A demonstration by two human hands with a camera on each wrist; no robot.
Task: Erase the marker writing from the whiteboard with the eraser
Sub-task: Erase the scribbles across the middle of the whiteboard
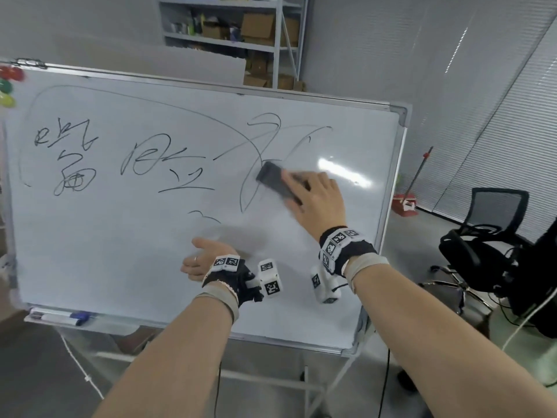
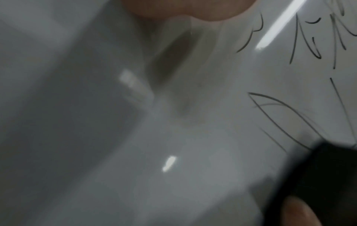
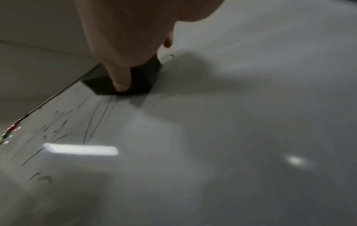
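A whiteboard (image 1: pixel 120 251) on a stand fills the head view, with black marker writing (image 1: pixel 75 164) across its left and middle. My right hand (image 1: pixel 316 194) grips a dark grey eraser (image 1: pixel 275 181) and presses it flat on the board over crossing strokes at the upper right. In the right wrist view my thumb lies along the eraser (image 3: pixel 139 79), which touches the board (image 3: pixel 231 137). My left hand (image 1: pixel 200 259) rests against the lower middle of the board with relaxed fingers and holds nothing. In the left wrist view the eraser (image 2: pixel 328 175) shows as a dark blur at the lower right.
Coloured magnets (image 1: pixel 9 86) sit at the board's top left corner. A blue-capped marker (image 1: pixel 69 317) lies on the tray below. A black office chair (image 1: pixel 488 236) and cables stand at the right. A shelf with boxes (image 1: pixel 235 28) is behind the board.
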